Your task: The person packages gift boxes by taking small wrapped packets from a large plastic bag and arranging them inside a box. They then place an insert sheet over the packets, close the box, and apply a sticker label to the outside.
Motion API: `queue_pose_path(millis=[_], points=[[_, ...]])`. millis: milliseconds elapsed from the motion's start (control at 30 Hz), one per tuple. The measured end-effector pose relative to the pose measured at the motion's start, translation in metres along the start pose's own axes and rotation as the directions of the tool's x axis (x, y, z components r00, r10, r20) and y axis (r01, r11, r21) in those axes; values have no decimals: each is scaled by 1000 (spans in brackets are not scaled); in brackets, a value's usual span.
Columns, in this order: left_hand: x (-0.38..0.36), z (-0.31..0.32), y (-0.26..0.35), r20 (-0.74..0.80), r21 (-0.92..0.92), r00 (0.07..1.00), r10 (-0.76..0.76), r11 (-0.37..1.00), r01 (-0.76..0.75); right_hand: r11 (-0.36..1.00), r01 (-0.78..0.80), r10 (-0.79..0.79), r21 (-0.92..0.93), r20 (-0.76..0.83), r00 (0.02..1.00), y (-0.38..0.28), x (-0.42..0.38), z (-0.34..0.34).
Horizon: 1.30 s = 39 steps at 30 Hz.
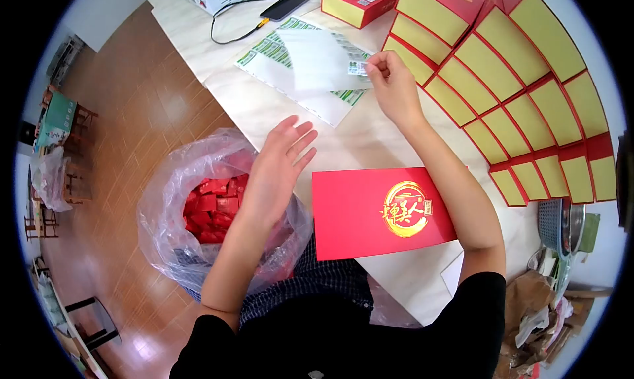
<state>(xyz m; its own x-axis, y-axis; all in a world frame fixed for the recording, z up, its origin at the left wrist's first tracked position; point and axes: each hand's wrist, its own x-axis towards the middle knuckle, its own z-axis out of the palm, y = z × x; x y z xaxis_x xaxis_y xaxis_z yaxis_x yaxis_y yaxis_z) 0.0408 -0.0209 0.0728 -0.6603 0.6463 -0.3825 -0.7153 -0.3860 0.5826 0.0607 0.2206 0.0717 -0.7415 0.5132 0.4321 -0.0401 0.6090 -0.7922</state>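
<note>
My right hand (394, 85) pinches the right edge of a translucent, mostly bare label sheet (310, 59). A small printed label (356, 68) shows on that sheet right beside the fingertips. Beneath it lie green-and-white printed label sheets (267, 55) on the table. My left hand (277, 161) is held in the air with fingers spread, holding nothing, left of a red gift box (350, 210). Gold lettering and a gold ring mark the box lid, and my right forearm passes over its right end.
Red-and-yellow boxes (492, 68) are stacked at the right, and another box (360, 2) lies at the back. A phone (285, 6) with a cable rests on the table (218, 82). At my left, a clear plastic bag (158, 181) holds many red packets (212, 207).
</note>
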Motion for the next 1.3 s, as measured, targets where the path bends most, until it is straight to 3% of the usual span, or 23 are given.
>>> queue_pose_path(millis=[33,67,100,200,300,533,633,700,800,967,1167,1300], points=[[-4,1,-4,85,309,991,106,942,-127,1000,6,-6,-31,-10,1000,1,0,0],[-9,4,-9,196,573,964,179,777,-261,999,12,-12,-37,5,1000,0,1,-1],[-16,10,-14,211,623,954,211,723,-298,997,43,-45,-64,-34,998,-2,3,-3],[-20,-4,-33,256,630,951,173,717,-300,985,113,-124,-129,-80,989,-3,11,-19],[-31,-12,-49,253,564,948,194,766,-308,998,-16,12,-60,-61,998,-36,11,-44],[-50,-21,-62,209,565,960,189,777,-276,986,-136,108,92,263,959,-103,-98,-62],[-59,-26,-64,205,530,963,175,807,-260,940,-318,240,122,423,874,-111,-137,-51],[-62,-26,-65,194,519,965,176,816,-253,932,-323,218,161,463,859,-110,-151,-43],[-62,-29,-63,201,547,960,194,791,-274,928,-324,211,183,456,864,-107,-158,-34],[-60,-31,-64,216,525,959,185,806,-274,968,-248,214,25,429,878,-104,-157,-28],[-59,-33,-66,225,503,954,198,815,-288,972,-230,225,-38,419,880,-106,-159,-24],[-60,-33,-63,239,533,953,184,796,-287,965,-263,244,-15,422,873,-106,-158,-24]])
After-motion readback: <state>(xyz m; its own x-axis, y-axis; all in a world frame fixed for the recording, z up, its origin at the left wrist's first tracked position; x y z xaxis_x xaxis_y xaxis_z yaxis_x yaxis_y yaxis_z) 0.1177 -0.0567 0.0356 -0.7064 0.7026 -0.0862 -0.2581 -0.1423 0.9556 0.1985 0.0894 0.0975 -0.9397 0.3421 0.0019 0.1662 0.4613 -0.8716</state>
